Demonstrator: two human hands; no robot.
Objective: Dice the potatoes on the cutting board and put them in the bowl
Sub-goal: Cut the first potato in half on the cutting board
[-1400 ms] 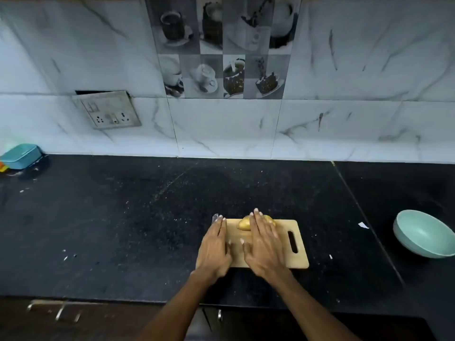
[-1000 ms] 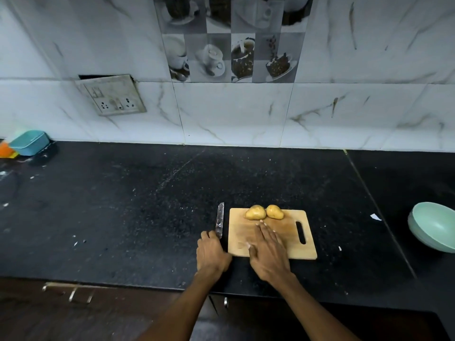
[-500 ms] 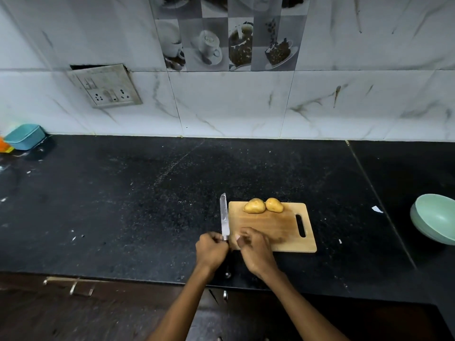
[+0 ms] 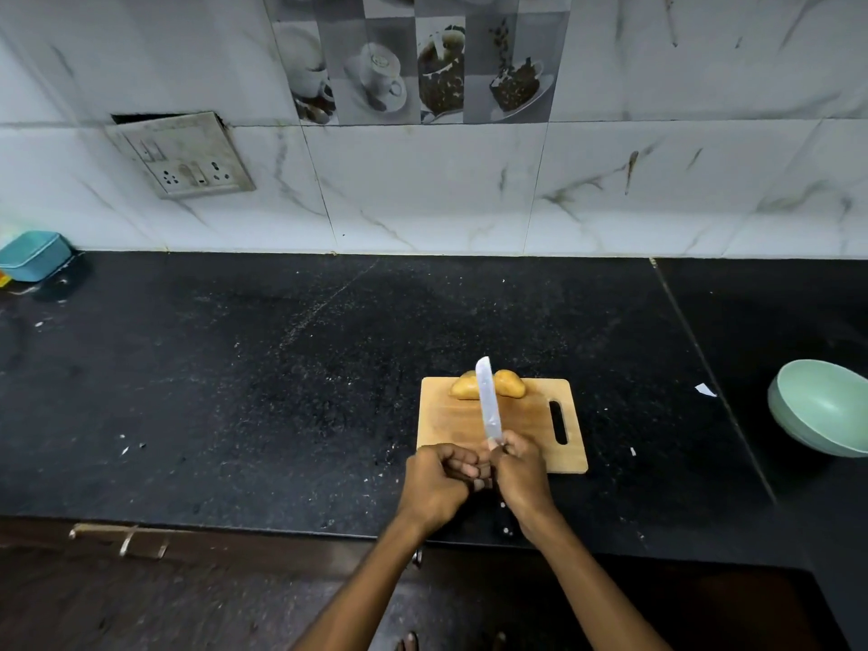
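the right hand (image 4: 521,476) was curled round the handle of a knife (image 4: 488,406), gripping it just at the near edge of the cutting board (image 4: 526,429); the blade pointed away from the person, raised over the board, and its tip crossed in front of the two potatoes (image 4: 509,383); the left hand (image 4: 437,481) sat just beside the right one with its fingers curled inward, knuckles touching or nearly touching the right hand; whether it had any hold on the knife handle i could not tell, since the handle was hidden between the two hands; the potatoes lay whole, side by side, touching or almost touching, at the far edge of the wooden board; the board's slot handle faced the right side; the board rested on a black speckled counter (image 4: 282,392); the pale green bowl (image 4: 822,406) stood well apart to the right, on the far side of a seam in the counter, cut off by the frame edge; a small white scrap (image 4: 704,390) lay between board and bowl; a teal container (image 4: 34,255) stood at the far left against the marble-patterned wall tiles (image 4: 422,190); a switch plate (image 4: 181,155) hung tilted on the wall.
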